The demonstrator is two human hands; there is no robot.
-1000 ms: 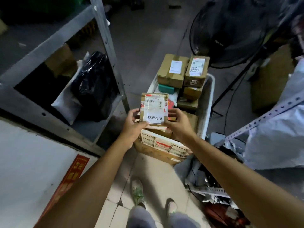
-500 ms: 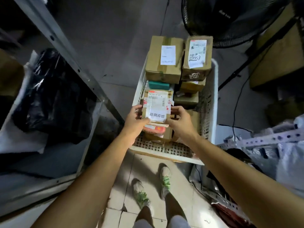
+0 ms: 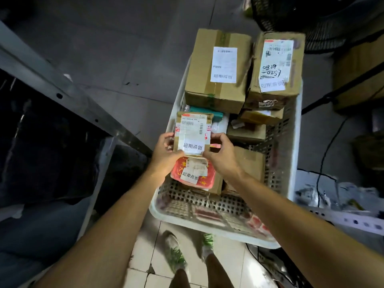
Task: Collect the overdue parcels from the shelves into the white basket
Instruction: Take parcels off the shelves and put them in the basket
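Note:
A small brown cardboard parcel [image 3: 194, 132] with white labels is over the white basket [image 3: 288, 154]. My left hand [image 3: 166, 151] grips its left edge and my right hand [image 3: 221, 151] grips its right edge. Just below it in the basket lies a red padded parcel [image 3: 195, 175] with a white sticker. Two large brown boxes, one on the left [image 3: 218, 69] and one on the right [image 3: 276, 69], are stacked at the basket's far end. Smaller brown boxes [image 3: 247, 132] and a teal packet [image 3: 207, 113] fill the middle.
A grey metal shelf rail [image 3: 68, 88] runs diagonally on the left, with dark bags [image 3: 41, 159] on the shelf under it. A black fan [image 3: 315, 21] stands at the top right. Cables and clutter [image 3: 332, 194] lie on the right. My feet [image 3: 187, 250] stand on the tiled floor.
My view has tilted further down over the basket. Both hands have brought the small parcel lower and closer over the basket's contents.

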